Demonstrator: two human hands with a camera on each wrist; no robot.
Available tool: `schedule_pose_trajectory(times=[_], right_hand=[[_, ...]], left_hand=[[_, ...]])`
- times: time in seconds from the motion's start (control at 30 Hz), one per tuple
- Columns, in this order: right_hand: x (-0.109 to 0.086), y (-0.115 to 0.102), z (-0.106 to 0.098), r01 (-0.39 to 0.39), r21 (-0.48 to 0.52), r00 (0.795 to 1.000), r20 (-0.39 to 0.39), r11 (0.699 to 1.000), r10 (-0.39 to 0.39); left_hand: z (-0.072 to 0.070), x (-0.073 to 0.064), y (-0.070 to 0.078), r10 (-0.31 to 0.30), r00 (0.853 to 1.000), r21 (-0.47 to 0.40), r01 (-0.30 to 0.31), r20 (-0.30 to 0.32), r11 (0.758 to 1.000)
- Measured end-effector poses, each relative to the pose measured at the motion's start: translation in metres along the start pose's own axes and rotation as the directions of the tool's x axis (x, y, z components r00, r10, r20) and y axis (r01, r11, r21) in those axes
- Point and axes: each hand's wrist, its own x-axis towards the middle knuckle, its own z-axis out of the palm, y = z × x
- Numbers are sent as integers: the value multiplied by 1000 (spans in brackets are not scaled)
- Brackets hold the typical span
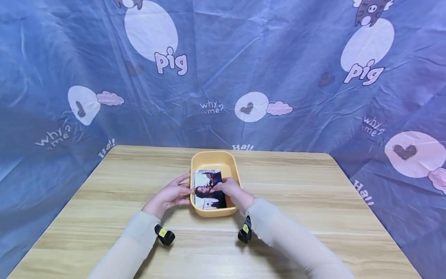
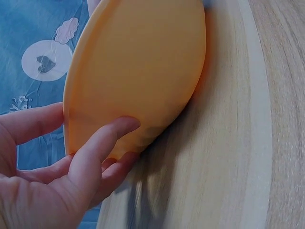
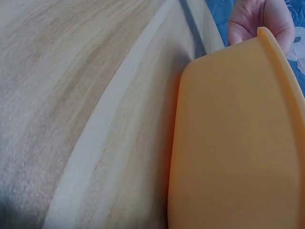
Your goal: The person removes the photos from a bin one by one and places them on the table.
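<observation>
A yellow plastic bin (image 1: 228,168) sits on the wooden table. Inside it, toward its left and near side, is a photo (image 1: 205,195) showing a person with long dark hair. My left hand (image 1: 174,193) holds the bin's left wall, thumb at the rim and the other fingers spread on the outside; the left wrist view shows those fingers (image 2: 102,143) against the wall. My right hand (image 1: 231,190) reaches over the right rim and pinches the photo's right edge, thumb on its face, other fingers hidden. The bin's outer wall (image 3: 233,133) fills much of the right wrist view.
The light wooden table (image 1: 296,186) extends on both sides of the bin. A blue cloth (image 1: 223,69) printed with pigs and words hangs behind and beside it. Black wrist cameras (image 1: 165,235) are strapped under both pale sleeves.
</observation>
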Motion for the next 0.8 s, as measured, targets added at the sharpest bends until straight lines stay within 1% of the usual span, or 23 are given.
schedule_pose_trajectory(times=[0.33,0.8], right_hand=[[-2,0,-1,-45,56,999,16,997,44],[-3,0,0,-36,44,999,-11,998,36]], left_hand=[[0,-1,-1,11,1000,4,-11,7,1000],[1,-2,-3,12,1000,9,-12,-5,1000]])
